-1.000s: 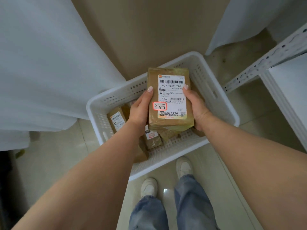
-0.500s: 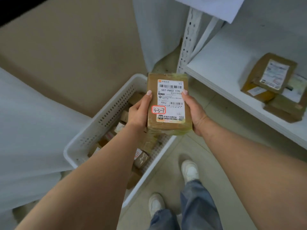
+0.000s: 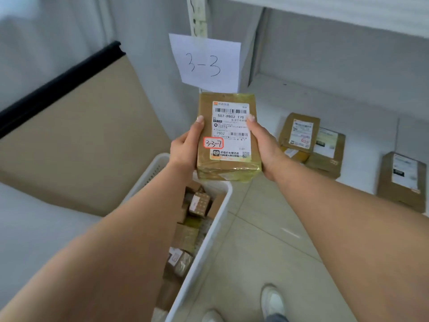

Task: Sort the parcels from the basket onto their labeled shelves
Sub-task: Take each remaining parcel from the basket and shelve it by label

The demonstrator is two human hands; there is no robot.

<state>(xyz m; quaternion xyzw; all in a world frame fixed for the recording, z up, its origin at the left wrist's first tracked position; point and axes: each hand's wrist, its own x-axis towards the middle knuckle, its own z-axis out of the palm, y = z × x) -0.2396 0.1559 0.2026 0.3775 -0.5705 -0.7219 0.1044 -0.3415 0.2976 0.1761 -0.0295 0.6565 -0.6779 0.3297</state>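
A: What's at the far left?
B: A tan board [image 3: 76, 145] leaning on the wall. Next to it, the white basket [image 3: 210, 238] on the floor, with small parcels inside.

A: And the hands?
B: The left hand [image 3: 185, 151] and right hand [image 3: 263, 147] clasp the parcel [image 3: 228, 135] by its long sides, thumbs curled over the label, above the basket's far end. A red-framed sticker reads 3-3-7.

A: Beyond it?
B: A paper sign [image 3: 206, 62], "3-3", hangs on the post. To the right, the shelf [image 3: 348, 112] carries a stack [image 3: 311, 142] of boxes and one box [image 3: 402, 180] apart.
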